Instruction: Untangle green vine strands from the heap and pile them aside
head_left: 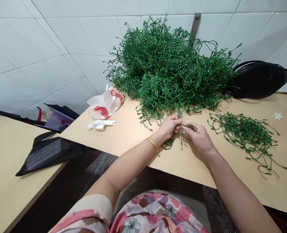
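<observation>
Because the green stems (182, 139) look thin, the left hand (168, 128) and right hand (201, 137) pinch them between nearly closed fingertips.

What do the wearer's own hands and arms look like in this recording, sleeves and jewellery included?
Both the left hand and the right hand are ungloved. A thin gold-coloured bangle circles the left wrist. The left sleeve has a pink, brown and cream pattern, ending in a cream ribbed cuff. The right forearm is bare, its sleeve out of view.
</observation>
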The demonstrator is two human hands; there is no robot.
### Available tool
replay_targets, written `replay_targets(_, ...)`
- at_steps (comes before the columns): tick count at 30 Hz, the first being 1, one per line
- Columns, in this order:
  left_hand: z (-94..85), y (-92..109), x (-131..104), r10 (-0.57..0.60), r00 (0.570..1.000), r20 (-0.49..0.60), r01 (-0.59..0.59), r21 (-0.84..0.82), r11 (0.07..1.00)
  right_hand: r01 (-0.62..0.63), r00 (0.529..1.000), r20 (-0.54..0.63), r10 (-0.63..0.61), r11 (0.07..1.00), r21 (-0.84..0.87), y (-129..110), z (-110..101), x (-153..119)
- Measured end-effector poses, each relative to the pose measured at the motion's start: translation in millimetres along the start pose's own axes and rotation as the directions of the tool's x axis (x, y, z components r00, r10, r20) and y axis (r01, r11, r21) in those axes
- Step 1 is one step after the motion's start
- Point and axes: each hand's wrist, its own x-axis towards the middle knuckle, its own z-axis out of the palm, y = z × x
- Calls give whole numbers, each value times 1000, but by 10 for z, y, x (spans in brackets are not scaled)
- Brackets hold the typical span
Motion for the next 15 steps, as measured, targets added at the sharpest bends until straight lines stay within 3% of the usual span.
replay_targets(3, 15, -19, 9, 14, 999, -51, -15, -10, 1000, 54, 996, -56, -71, 962, -269, -40, 34, -54)
replay_targets(6, 31, -36, 2, 22, 998, -59, -24, -18, 1000, 64, 996, -39, -84, 928, -366, -83, 44, -101)
replay_targets(11, 68, -68, -29, 46, 997, -69, -47, -9, 999, 89, 996, 32, -84, 940, -330, -118, -10, -132)
replay_targets(15, 73, -80, -29, 61, 995, -75, -61, 5, 998, 55, 996, 84, -40, 982, -181, -94, -50, -123)
